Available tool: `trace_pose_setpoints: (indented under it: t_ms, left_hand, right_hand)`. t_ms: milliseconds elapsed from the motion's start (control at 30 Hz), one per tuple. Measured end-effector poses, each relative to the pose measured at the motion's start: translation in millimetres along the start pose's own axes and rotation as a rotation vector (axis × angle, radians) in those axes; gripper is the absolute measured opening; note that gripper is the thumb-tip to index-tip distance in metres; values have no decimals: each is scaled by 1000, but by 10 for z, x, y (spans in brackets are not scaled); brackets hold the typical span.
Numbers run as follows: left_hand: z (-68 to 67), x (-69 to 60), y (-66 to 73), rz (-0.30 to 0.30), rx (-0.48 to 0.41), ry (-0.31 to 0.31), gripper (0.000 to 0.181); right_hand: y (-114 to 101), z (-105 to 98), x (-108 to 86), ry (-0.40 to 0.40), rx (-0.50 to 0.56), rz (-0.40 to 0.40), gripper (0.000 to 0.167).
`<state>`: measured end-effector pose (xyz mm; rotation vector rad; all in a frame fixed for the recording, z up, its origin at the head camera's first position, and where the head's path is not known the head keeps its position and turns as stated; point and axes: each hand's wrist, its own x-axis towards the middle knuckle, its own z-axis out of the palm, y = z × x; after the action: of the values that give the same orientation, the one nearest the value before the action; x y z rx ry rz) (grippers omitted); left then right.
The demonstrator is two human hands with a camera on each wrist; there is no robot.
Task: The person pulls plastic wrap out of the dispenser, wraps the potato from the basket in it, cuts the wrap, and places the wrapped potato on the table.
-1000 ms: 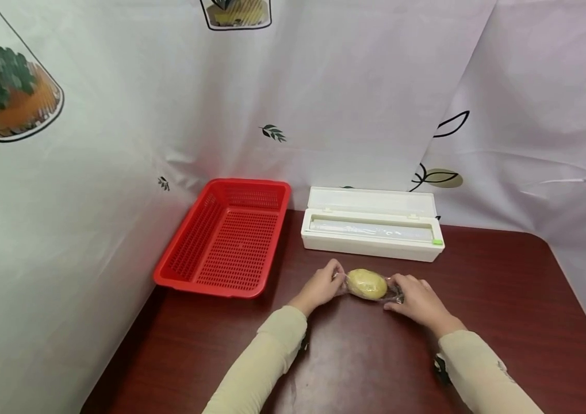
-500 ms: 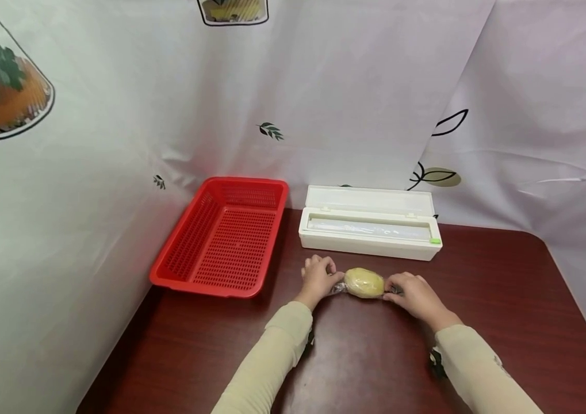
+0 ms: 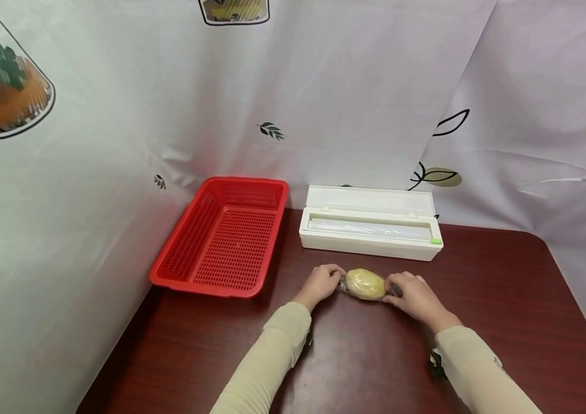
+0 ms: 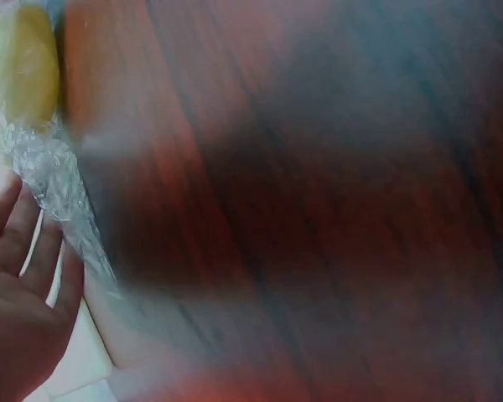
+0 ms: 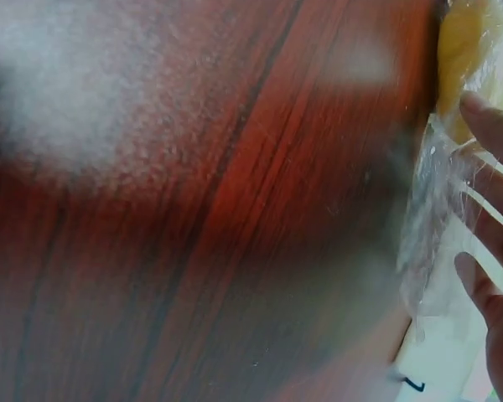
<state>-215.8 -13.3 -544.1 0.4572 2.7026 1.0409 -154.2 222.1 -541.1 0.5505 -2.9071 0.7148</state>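
Note:
A yellow, oval potato [image 3: 365,284] lies on the table, wrapped in clear cling film whose loose ends stick out on both sides. My left hand [image 3: 320,286] pinches the bunched film at the potato's left end; in the left wrist view the crumpled film [image 4: 54,176] runs along its fingertips. At the opposite end, my right hand [image 3: 414,296] holds the other film tail between thumb and fingers. The right wrist view shows that film tail [image 5: 427,218] flatter, with one fingertip close against the potato. The exact finger contact is partly hidden.
Behind the hands stands a white cling film box [image 3: 370,244], lid up, with a roll inside and a green slider at its right. A red perforated basket [image 3: 264,253] stands at the left. Patterned cloth [image 3: 355,103] hangs behind the dark red-brown table [image 3: 355,368].
The film at the potato's left end has become bunched and narrower. My left hand turned over the film and came back lower. My right hand moved slightly closer to the potato.

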Motion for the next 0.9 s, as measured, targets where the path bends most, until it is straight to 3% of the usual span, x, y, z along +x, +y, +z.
trace_pose_setpoints:
  t_ms: [100,233,367,433,500,667,767,900]
  left_hand:
    - [-10,1,60,8,106,-45,32]
    - [0,-9,117,81,251,-79,39]
    - [49,-5,129,183,365,57,42]
    - [67,5,144,208,392,137,41]
    - [76,13,163,228,417,174,34]
    - [68,-2,183,296,412,123,16]
    - [19,-37,147,373,412,100,17]
    - [-110,-135,81,518,472,124,24]
  right_hand:
    - [-55,5,-28,-28,12,1,28]
    - [-171,-2,-85,-100,45,2,27]
    - [-313,-36,-137,-171,91,-3,20]
    - [-367,-40,-162,-189,107,-20,17]
    - [-405,-34,-187,-197,115,-42,16]
    - [-427,4,-252,-180,133,-110,16]
    - [-404,-7,-288,-111,119,-139,17]
    - [-336,-46,-331,2,69,-131,25]
